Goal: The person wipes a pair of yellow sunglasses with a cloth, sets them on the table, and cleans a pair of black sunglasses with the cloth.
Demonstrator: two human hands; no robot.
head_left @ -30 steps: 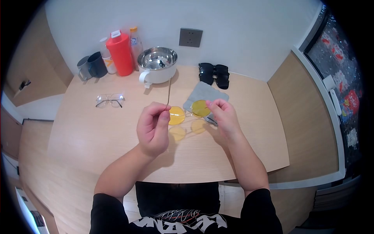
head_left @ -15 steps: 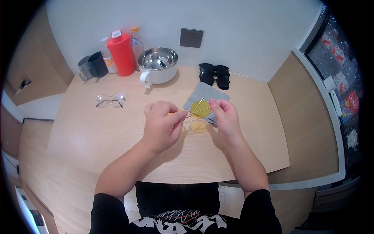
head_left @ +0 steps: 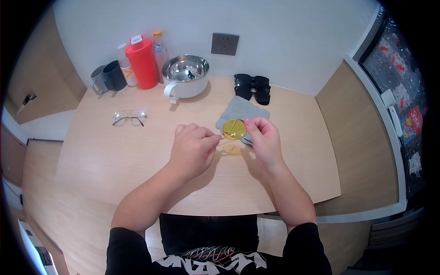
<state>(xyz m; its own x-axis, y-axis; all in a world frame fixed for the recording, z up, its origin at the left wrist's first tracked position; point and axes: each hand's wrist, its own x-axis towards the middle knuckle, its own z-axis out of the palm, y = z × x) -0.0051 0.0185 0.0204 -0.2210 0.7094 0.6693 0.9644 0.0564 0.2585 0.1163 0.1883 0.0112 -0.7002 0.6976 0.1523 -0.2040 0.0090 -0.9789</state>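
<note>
1. Grey fabric cloth (head_left: 242, 109), at 12 o'clock from round, yellow-lensed, thin-framed glasses (head_left: 234, 130): small dark print, unreadable.
2. Left hand (head_left: 193, 149), knuckles up, pinches their 9 o'clock side; right hand (head_left: 266, 140) pinches 2 o'clock.

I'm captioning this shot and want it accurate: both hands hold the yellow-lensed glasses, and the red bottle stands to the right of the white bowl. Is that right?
Not quite: the head view shows the red bottle to the left of the white bowl. The rest holds: left hand and right hand both hold the yellow-lensed glasses.
</note>
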